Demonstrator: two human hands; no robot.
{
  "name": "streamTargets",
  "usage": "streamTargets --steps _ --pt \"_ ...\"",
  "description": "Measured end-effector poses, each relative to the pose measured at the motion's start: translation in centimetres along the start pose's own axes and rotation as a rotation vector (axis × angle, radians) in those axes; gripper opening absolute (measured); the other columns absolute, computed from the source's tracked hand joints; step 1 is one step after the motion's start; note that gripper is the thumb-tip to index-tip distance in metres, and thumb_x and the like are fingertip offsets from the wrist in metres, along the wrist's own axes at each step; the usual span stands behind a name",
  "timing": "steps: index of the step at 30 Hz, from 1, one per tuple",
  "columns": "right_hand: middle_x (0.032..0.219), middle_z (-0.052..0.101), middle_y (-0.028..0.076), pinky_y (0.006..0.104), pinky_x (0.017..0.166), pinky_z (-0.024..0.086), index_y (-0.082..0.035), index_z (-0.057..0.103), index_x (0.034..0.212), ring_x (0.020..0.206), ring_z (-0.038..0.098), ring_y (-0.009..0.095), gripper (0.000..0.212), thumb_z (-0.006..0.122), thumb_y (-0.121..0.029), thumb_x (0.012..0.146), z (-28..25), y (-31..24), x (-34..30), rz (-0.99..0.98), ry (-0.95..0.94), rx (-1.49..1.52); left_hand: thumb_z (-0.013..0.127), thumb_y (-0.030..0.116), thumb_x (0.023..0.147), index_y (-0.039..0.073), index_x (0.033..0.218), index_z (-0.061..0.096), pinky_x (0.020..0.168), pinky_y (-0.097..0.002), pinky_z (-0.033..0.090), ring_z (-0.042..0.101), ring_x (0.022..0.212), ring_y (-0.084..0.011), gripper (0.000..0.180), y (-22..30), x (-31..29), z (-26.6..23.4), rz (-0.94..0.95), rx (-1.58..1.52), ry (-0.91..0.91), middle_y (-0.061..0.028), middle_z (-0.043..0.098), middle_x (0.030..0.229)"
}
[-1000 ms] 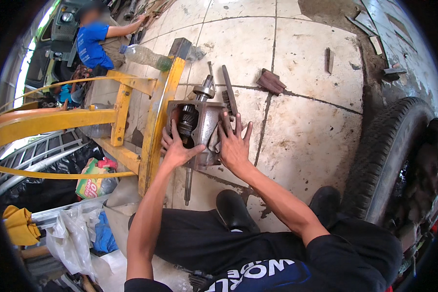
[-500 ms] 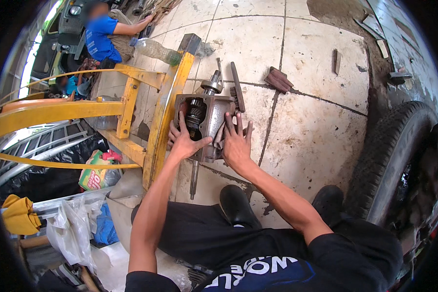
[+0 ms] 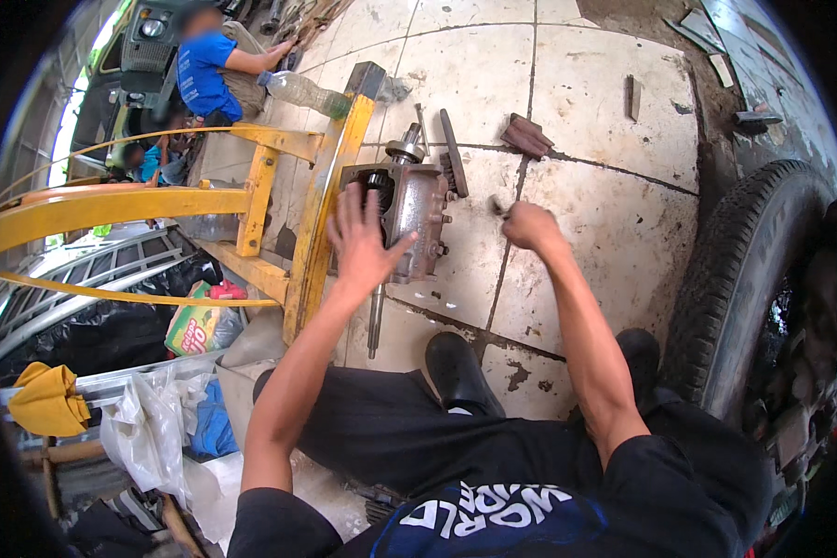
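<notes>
The gearbox housing [image 3: 420, 223] is laid on the tiled floor [image 3: 604, 232], just beside the yellow metal frame [image 3: 317, 214]. The left hand [image 3: 363, 251] is held spread over its open side; whether contact is made cannot be told. What seems a grey rag [image 3: 499, 205] is clenched in the right hand [image 3: 532, 226]. Fingers could be pinched if the exposed gears [image 3: 379, 184] were turned, or the housing rocked if the protruding shaft [image 3: 375, 321] were knocked.
</notes>
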State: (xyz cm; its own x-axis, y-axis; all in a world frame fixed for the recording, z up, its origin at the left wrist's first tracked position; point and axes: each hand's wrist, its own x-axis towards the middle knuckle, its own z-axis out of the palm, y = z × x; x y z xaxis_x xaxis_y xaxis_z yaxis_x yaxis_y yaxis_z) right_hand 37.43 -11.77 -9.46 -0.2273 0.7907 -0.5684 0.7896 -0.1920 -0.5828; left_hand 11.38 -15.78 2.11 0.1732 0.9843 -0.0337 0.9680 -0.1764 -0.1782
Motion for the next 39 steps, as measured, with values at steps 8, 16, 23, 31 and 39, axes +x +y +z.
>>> streamTargets --steps 8,16,23,31,39 --pt "0.099 0.067 0.032 0.0442 0.087 0.051 0.005 0.069 0.1 0.098 0.066 0.043 0.037 0.058 -0.023 0.08 -0.1 3.9 -0.1 -0.065 0.172 0.492 0.043 0.076 0.086 -0.001 0.154 0.02 0.12 -0.0523 -0.003 0.002 0.152 -0.028 0.105 7.3 2.0 2.6 0.145 0.588 -0.294 -0.0161 0.011 0.163" --pt "0.079 0.066 0.012 0.0337 0.075 0.047 0.006 0.067 0.094 0.074 0.056 0.018 0.031 0.058 -0.022 0.083 1.2 3.7 -1.8 -0.135 0.029 0.854 0.056 0.07 0.083 -0.002 0.15 0.029 0.12 -0.0519 0.007 0.02 0.148 -0.031 0.102 11.2 2.5 -0.7 -0.132 0.0 -0.811 -0.0223 0.029 0.156" --pt "0.093 0.071 0.016 0.0355 0.082 0.049 0.006 0.067 0.105 0.089 0.065 0.024 0.035 0.059 -0.021 0.083 1.6 4.1 -1.1 -0.116 0.211 1.004 0.066 0.057 0.082 -0.005 0.128 0.053 0.106 -0.0562 0.034 0.04 0.133 -0.0427 0.078 11.2 -0.9 6.9 -0.034 0.262 0.198 -0.0281 0.039 0.146" --pt "0.074 0.061 0.002 0.0298 0.058 0.043 0.0 0.067 0.091 0.06 0.052 0.012 0.029 0.061 -0.028 0.085 2.4 6.4 -0.7 -0.012 0.245 1.207 0.068 0.051 0.082 0.0 0.139 0.045 0.11 -0.0554 0.03 0.034 0.137 -0.0435 0.08 14.7 1.9 2.5 -0.228 -0.277 -0.161 -0.0311 0.033 0.148" --pt "0.067 0.059 0.001 0.0281 0.055 0.041 -0.005 0.063 0.086 0.058 0.052 0.011 0.022 0.062 -0.026 0.093 2.2 5.4 -1.7 0.05 0.248 1.214 0.065 0.056 0.082 -0.005 0.151 0.021 0.119 -0.0539 0.011 0.017 0.146 -0.0433 0.102 12.9 -0.2 8.8 -0.181 -0.009 0.015 -0.0295 0.024 0.154"
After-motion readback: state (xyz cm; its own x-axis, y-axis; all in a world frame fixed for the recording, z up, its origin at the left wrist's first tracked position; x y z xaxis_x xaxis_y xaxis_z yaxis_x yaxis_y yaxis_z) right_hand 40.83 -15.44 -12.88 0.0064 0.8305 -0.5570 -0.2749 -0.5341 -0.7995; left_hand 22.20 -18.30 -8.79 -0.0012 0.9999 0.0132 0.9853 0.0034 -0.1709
